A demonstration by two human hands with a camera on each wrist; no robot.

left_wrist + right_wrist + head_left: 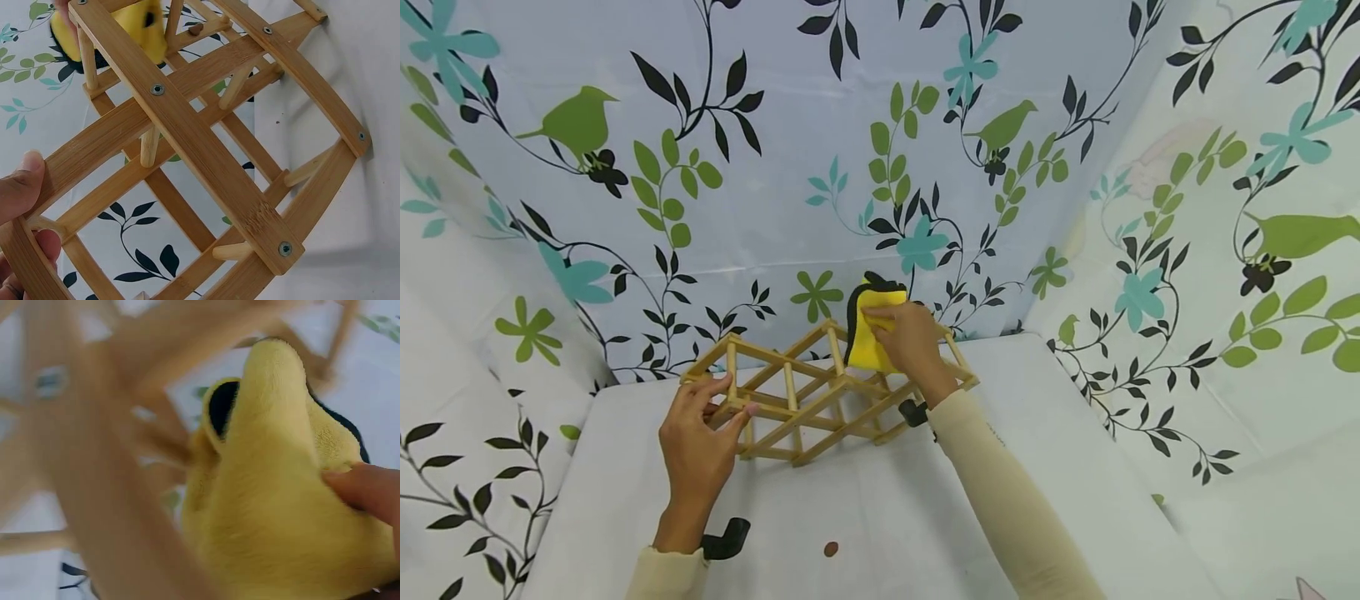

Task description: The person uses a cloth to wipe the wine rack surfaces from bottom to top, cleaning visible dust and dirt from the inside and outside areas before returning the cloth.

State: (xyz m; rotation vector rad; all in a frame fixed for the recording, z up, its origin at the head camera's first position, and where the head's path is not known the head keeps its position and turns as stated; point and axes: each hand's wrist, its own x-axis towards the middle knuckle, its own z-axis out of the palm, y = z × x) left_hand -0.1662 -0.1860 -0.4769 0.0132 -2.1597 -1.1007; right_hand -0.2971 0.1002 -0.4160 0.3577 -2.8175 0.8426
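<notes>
Clasped round the left end of the tan, lattice-shaped wooden rack (200, 150), my left grip (696, 442) presumably steadies it over the flat white counter (880, 517), leaving my right grip (913, 337) free to pinch the soft yellow, black-edged fabric cloth (868, 352) close by its right half.

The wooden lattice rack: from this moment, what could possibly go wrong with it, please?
The wooden lattice rack has metal fasteners where its slats cross; if these pivot, it might fold and pinch the left hand, which grips one end.

The yellow cloth, bunched in the right hand, may catch on the dowels or fasteners.

With the left hand gripping only one end, wiping pressure could perhaps twist the rack.
</notes>
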